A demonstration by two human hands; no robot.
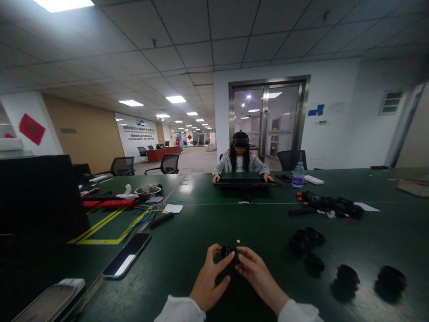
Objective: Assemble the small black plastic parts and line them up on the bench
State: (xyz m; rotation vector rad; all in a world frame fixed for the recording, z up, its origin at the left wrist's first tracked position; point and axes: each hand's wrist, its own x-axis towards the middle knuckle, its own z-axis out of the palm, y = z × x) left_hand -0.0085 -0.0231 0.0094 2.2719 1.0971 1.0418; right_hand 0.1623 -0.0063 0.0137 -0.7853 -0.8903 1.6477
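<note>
A small black cylindrical part [226, 251], its exact kind unclear, is held just above the green tabletop. My left hand [211, 277] grips it from the left between thumb and fingers. From the other side, the fingertips of my right hand [256, 273] pinch its right end. The fingers hide much of the part. To the right on the table lie several similar dark round pieces: a cluster [304, 241], a single piece [347, 277] and another piece [391, 279] near the right edge. A tiny pale scrap [238, 241] rests just beyond my hands.
Left of my hands lie a phone [128, 256], another phone [50, 302], coloured wires [140, 217] and a metal bowl [148, 191]. A black monitor [36, 197] stands far left. Opposite, a person in a headset grips a dark flat panel [246, 183]. A water bottle [298, 175] stands right.
</note>
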